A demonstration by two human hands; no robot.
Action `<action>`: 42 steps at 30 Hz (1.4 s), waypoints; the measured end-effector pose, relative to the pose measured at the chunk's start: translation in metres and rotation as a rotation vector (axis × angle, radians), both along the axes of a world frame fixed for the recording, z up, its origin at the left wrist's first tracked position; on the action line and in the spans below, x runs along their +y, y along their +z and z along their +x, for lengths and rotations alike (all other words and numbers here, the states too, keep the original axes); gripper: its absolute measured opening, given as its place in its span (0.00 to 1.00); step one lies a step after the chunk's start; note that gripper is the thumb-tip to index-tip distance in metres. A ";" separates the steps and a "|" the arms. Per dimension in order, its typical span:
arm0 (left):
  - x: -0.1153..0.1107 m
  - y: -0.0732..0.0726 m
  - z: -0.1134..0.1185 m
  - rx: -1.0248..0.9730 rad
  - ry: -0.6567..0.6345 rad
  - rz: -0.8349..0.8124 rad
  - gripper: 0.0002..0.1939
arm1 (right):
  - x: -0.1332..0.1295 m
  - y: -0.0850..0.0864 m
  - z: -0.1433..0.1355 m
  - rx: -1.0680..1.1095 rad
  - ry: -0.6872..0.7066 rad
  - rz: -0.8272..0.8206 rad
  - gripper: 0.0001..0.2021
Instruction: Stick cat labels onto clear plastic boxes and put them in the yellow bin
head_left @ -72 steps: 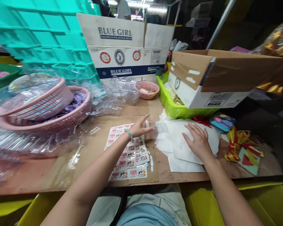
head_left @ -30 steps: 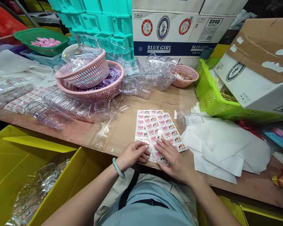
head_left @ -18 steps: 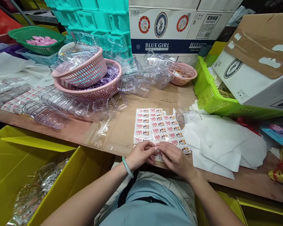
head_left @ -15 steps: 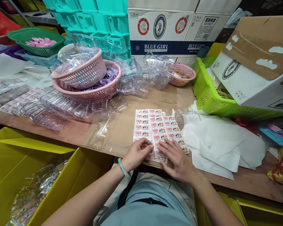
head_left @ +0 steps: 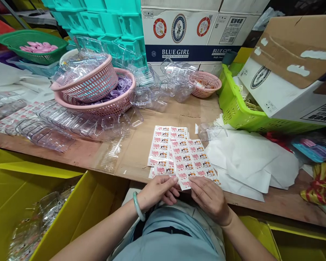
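Observation:
A sticker sheet (head_left: 192,159) printed with cats and pink lettering lies tilted over other sheets of the same print (head_left: 159,146) at the table's front edge. My right hand (head_left: 208,197) pinches the near edge of this top sheet between thumb and fingers. At the sheet's lower left corner is my left hand (head_left: 161,190), its thumb and forefinger closed on the corner and its other fingers curled below. A green bangle (head_left: 138,206) circles the left wrist. White backing papers (head_left: 241,159) lie to the right, with a clear plastic piece (head_left: 213,131) at their far edge.
Pink baskets (head_left: 95,108) and clear plastic cases (head_left: 57,123) stand at the left. A smaller pink basket (head_left: 206,85) is behind. On the right, a lime crate (head_left: 241,116) holds a carton (head_left: 288,79). Yellow boxes (head_left: 97,195) sit below the table edge.
The top sticker sheet has moved nearer and turned slightly. Both hands have drawn back toward the body; my right hand has gone from lying spread on the sheets to pinching the sheet's edge.

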State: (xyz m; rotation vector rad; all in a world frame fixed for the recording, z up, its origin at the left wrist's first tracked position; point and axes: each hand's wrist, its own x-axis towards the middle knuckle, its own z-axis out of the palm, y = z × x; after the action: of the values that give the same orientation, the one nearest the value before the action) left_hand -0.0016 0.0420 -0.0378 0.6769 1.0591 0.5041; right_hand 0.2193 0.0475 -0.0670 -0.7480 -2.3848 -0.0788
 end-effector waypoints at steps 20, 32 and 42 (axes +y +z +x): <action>0.031 -0.002 0.031 -0.060 0.535 0.356 0.18 | 0.027 0.014 -0.056 0.532 -0.253 -0.470 0.07; 0.035 -0.006 0.028 0.208 0.417 0.546 0.18 | 0.031 0.017 -0.062 0.848 -0.360 -0.851 0.08; 0.029 -0.001 -0.033 0.450 0.444 0.451 0.20 | 0.067 0.017 -0.023 1.500 -0.574 -0.794 0.09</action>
State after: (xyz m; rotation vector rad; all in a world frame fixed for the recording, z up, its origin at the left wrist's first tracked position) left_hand -0.0346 0.0708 -0.0390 0.9849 1.5537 1.0264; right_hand 0.1959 0.1145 -0.0495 -1.1934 -0.6705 0.8997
